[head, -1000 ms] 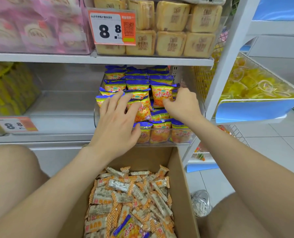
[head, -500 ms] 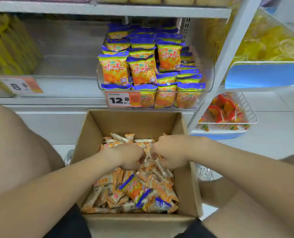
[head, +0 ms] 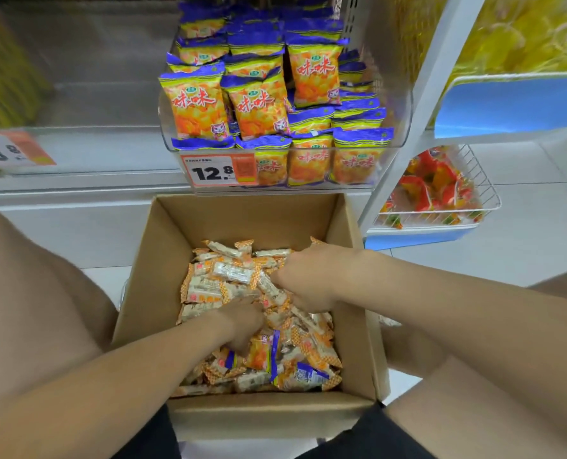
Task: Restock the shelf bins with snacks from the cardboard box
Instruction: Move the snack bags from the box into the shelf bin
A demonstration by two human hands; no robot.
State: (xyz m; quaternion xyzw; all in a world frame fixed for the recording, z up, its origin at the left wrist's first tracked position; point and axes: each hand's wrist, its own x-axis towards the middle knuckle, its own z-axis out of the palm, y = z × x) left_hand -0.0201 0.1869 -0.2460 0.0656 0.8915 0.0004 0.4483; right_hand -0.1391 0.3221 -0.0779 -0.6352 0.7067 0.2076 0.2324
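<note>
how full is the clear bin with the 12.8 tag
Nearly full: snack bags rise above the front rim of the clear bin.

Head-worn wide view, steeply downward, close over cardboard box (head: 163,260)

- L bare hand (head: 242,321): was palm down, wrist bent, fingers curled under & hidden; grip unclear.
- R bare hand (head: 303,279): knuckles up, fingers curled toward the L side, sat just beyond the other hand; grip unclear.
- L forearm (head: 143,359) & R forearm (head: 441,303), both bare, reached fwd & inward from the lower corners.
</note>
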